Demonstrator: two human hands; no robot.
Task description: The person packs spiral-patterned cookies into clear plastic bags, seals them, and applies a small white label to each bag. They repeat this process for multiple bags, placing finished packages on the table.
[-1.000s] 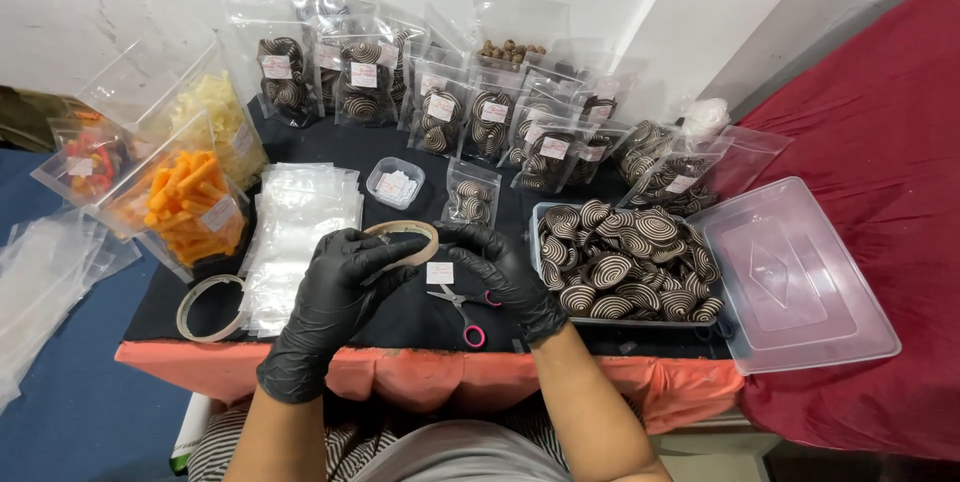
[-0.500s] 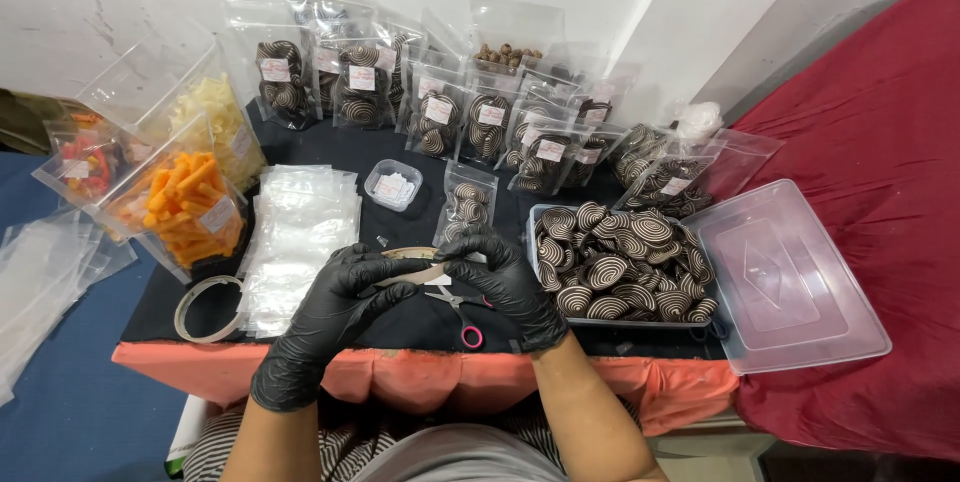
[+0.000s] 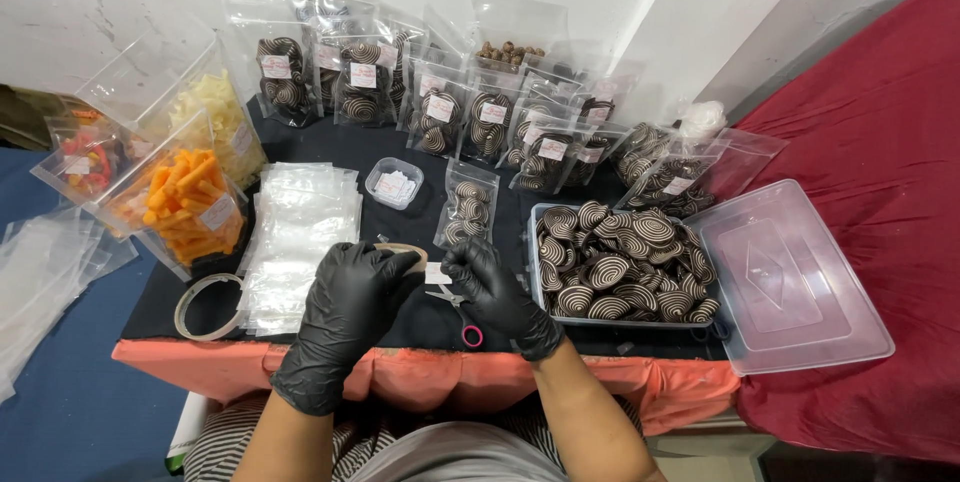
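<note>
1. While both of your black-gloved hands meet low over the dark bench [image 3: 330, 157], the left hand [image 3: 345, 307] has its grip clamped on a tan tape roll [image 3: 405, 253], which sits just above the near edge of the bench; a second ago that roll stood up open between your hands, and now it lies tipped almost flat under the fingers.
2. Your right hand [image 3: 490, 292] has its fingertips pinched together beside a small white label [image 3: 437, 273], at the roll's right edge; whether they hold a tape end I cannot tell. This hand has closed in toward the left since the earlier frames.
3. Just under that hand lie small scissors with a pink handle loop [image 3: 468, 330], untouched.
4. To your left, a second tape ring [image 3: 205, 305] lies flat beside a stack of clear bags [image 3: 300, 232]; neither has moved.
5. To your right, an open tub of striped swirl cookies [image 3: 620, 267] sits with its clear lid [image 3: 790, 282] alongside.
6. Just beyond your hands stand one filled cookie pouch [image 3: 466, 204] and a small clear box [image 3: 393, 183].
7. Farthest back, rows of filled pouches [image 3: 440, 102] line the wall, with orange snack packs [image 3: 185, 202] at the left.
</note>
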